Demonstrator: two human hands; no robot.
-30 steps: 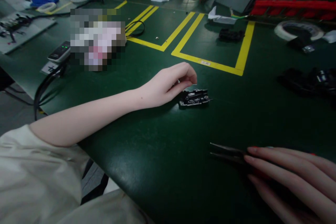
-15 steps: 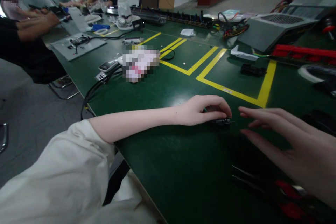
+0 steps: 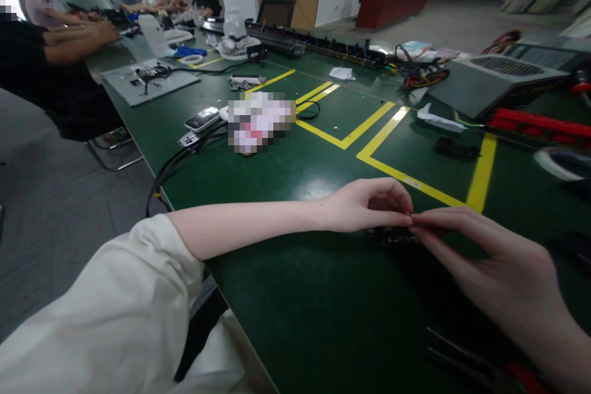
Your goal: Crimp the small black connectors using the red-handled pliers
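Observation:
My left hand (image 3: 376, 204) is closed in a pinch over the green table (image 3: 295, 308). Its fingertips meet those of my right hand (image 3: 489, 252), also pinched, coming in from the right. Whatever is between the fingertips is too small to make out. Just below them a small black part (image 3: 392, 236) lies on the table, partly hidden by the fingers. Near the bottom right, a tool with two thin metal prongs (image 3: 455, 345) and red on its handle (image 3: 526, 375) rests in shadow under my right forearm.
Yellow tape (image 3: 410, 182) marks rectangles beyond my hands. A black part (image 3: 457, 148), a grey metal power supply box (image 3: 489, 83) and a red strip (image 3: 540, 126) lie at right. A blurred-out pink item (image 3: 261, 123) and black cables (image 3: 170, 169) lie at left. Several people sit at far left.
My right hand has moved left and its fingers have closed to meet my left fingertips. My left fingertips have lifted slightly off the black part. The view has tilted up a little.

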